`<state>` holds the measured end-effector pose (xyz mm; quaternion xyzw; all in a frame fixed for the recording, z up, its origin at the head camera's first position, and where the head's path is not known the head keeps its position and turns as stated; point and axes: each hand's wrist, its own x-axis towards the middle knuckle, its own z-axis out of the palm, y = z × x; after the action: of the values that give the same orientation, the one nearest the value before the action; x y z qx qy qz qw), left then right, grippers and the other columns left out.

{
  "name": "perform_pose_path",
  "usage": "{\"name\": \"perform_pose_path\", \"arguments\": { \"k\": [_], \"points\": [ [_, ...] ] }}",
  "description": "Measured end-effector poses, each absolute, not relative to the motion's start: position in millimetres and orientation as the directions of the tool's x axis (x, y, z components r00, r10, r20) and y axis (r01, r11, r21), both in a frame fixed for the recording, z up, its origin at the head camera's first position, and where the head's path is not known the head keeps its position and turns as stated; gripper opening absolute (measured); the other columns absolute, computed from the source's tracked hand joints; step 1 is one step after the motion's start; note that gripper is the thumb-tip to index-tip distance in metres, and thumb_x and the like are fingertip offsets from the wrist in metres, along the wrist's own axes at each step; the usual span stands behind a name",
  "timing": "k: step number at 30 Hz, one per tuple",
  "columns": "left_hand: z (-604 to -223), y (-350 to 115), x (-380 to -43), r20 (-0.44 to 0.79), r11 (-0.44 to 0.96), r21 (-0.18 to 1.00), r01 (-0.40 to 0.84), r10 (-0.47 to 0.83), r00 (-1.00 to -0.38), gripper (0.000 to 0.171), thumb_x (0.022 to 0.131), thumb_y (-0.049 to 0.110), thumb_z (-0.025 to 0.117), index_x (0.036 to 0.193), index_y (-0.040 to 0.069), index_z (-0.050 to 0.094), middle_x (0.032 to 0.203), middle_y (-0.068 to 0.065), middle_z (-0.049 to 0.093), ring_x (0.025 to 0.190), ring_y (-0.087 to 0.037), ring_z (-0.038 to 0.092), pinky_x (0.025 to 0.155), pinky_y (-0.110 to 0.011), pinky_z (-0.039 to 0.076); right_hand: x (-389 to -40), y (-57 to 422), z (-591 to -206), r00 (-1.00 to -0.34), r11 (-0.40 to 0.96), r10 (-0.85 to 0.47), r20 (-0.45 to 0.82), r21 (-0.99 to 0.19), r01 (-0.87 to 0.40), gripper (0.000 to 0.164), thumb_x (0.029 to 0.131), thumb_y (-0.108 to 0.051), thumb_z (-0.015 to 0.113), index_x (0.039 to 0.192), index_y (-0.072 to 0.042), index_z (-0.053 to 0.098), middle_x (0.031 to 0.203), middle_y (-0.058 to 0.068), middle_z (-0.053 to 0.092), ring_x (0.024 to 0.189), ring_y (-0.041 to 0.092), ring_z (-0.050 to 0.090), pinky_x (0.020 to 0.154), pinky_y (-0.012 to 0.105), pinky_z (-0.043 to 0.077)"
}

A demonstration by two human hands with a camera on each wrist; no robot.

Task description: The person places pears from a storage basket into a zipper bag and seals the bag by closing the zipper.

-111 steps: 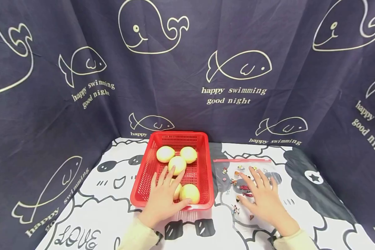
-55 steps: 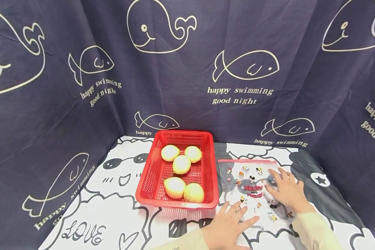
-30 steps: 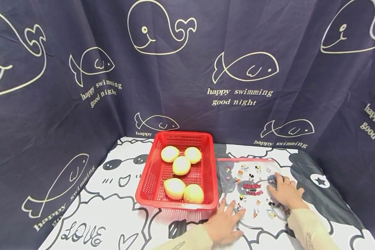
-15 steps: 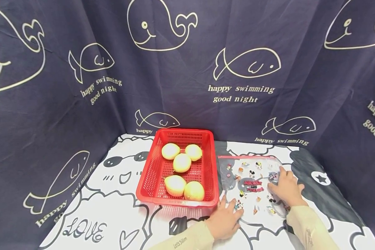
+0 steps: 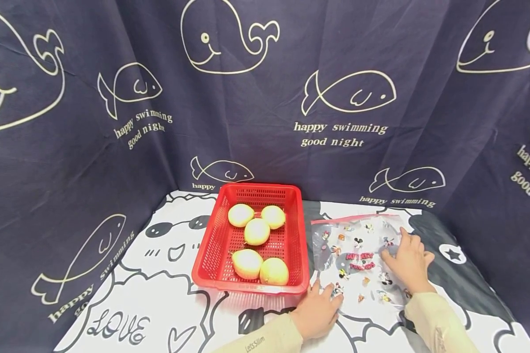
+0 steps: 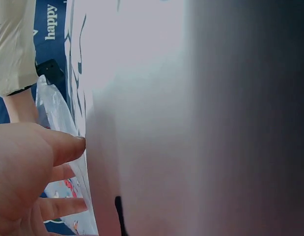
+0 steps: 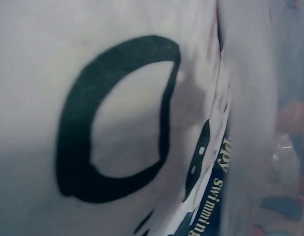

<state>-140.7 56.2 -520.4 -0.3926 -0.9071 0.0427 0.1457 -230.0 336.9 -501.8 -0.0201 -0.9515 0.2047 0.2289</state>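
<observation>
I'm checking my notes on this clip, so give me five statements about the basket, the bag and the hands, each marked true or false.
1. The red basket holds five yellow fruits. True.
2. The left hand is at the near left part of the clear bag. True.
3. One of the yellow fruits lies outside the red basket. False: all five are inside it.
4. The right hand is at the right side of the clear bag. True.
5. In the head view, the clear bag lies left of the red basket. False: it lies to the right.
</observation>
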Motion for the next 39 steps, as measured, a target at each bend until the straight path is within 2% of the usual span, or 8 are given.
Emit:
{"name": "perform_pose_path", "arguments": {
  "k": [5, 7, 12, 20, 27, 29, 34, 39],
  "points": [
    [-518, 58, -145, 0.274, 0.676, -0.206, 0.707, 0.734, -0.622, 0.019, 0.086, 0.038, 0.071, 0.1, 0.025, 0.068, 0.091, 0.008, 0.061, 0.087, -0.013, 0.055, 0.075, -0.028, 0.041, -227, 332, -492, -0.836, 0.909, 0.111, 0.537, -0.396, -0.133, 0.077, 0.075, -0.016, 0.069, 0.139, 0.013, 0.037, 0.108, 0.036, 0.041, 0.095, 0.055, 0.039, 0.075, 0.067, 0.02],
    [-517, 58, -148, 0.287, 0.675, -0.201, 0.71, 0.733, -0.616, 0.02, 0.084, 0.038, 0.073, 0.099, 0.025, 0.068, 0.089, 0.009, 0.061, 0.086, -0.01, 0.055, 0.075, -0.027, 0.04, -225, 330, -487, -0.8, 0.9, 0.107, 0.591, -0.399, -0.174, 0.074, 0.074, -0.015, 0.067, 0.138, 0.012, 0.04, 0.107, 0.035, 0.043, 0.093, 0.054, 0.039, 0.076, 0.066, 0.02],
    [-509, 59, -152, 0.327, 0.681, -0.156, 0.716, 0.719, -0.613, 0.027, 0.085, 0.038, 0.072, 0.107, 0.025, 0.067, 0.096, 0.009, 0.062, 0.09, -0.01, 0.054, 0.074, -0.028, 0.039, -224, 327, -475, -0.717, 0.882, 0.086, 0.691, -0.388, -0.268, 0.07, 0.073, -0.017, 0.063, 0.136, 0.01, 0.044, 0.104, 0.031, 0.045, 0.09, 0.051, 0.04, 0.077, 0.066, 0.02],
    [-480, 56, -145, 0.37, 0.651, 0.003, 0.759, 0.704, -0.606, 0.041, 0.087, 0.037, 0.069, 0.124, 0.021, 0.064, 0.111, 0.007, 0.063, 0.101, -0.009, 0.059, 0.079, -0.023, 0.045, -213, 315, -458, -0.652, 0.864, 0.043, 0.757, -0.355, -0.356, 0.068, 0.072, -0.019, 0.06, 0.133, 0.008, 0.049, 0.096, 0.024, 0.047, 0.091, 0.047, 0.041, 0.077, 0.063, 0.019],
    [-442, 55, -147, 0.47, 0.629, -0.018, 0.777, 0.691, -0.549, 0.049, 0.087, 0.039, 0.068, 0.132, 0.02, 0.06, 0.118, 0.004, 0.062, 0.107, -0.011, 0.058, 0.084, -0.024, 0.047, -207, 309, -445, -0.541, 0.863, -0.016, 0.841, -0.262, -0.433, 0.067, 0.074, -0.026, 0.055, 0.131, 0.008, 0.052, 0.095, 0.025, 0.047, 0.089, 0.047, 0.042, 0.078, 0.064, 0.019],
    [-430, 51, -152, 0.492, 0.637, -0.012, 0.771, 0.675, -0.55, 0.05, 0.087, 0.038, 0.069, 0.133, 0.019, 0.06, 0.119, 0.003, 0.063, 0.108, -0.013, 0.058, 0.081, -0.025, 0.048, -205, 306, -442, -0.517, 0.862, -0.028, 0.855, -0.242, -0.446, 0.067, 0.074, -0.028, 0.054, 0.13, 0.008, 0.053, 0.095, 0.026, 0.048, 0.09, 0.047, 0.042, 0.078, 0.064, 0.019],
    [-408, 41, -163, 0.5, 0.666, -0.019, 0.745, 0.652, -0.57, 0.053, 0.089, 0.036, 0.068, 0.137, 0.017, 0.057, 0.123, 0.001, 0.062, 0.111, -0.015, 0.057, 0.085, -0.028, 0.048, -203, 302, -437, -0.463, 0.851, -0.029, 0.886, -0.221, -0.476, 0.066, 0.074, -0.03, 0.052, 0.128, 0.008, 0.056, 0.095, 0.026, 0.05, 0.089, 0.048, 0.043, 0.077, 0.064, 0.019],
    [-397, 35, -174, 0.532, 0.687, -0.041, 0.726, 0.63, -0.566, 0.054, 0.088, 0.036, 0.068, 0.137, 0.015, 0.056, 0.122, 0.0, 0.062, 0.109, -0.017, 0.058, 0.081, -0.029, 0.049, -199, 298, -434, -0.434, 0.847, -0.033, 0.901, -0.205, -0.49, 0.065, 0.074, -0.03, 0.053, 0.127, 0.007, 0.057, 0.094, 0.026, 0.05, 0.088, 0.048, 0.044, 0.076, 0.064, 0.019]
  ]
}}
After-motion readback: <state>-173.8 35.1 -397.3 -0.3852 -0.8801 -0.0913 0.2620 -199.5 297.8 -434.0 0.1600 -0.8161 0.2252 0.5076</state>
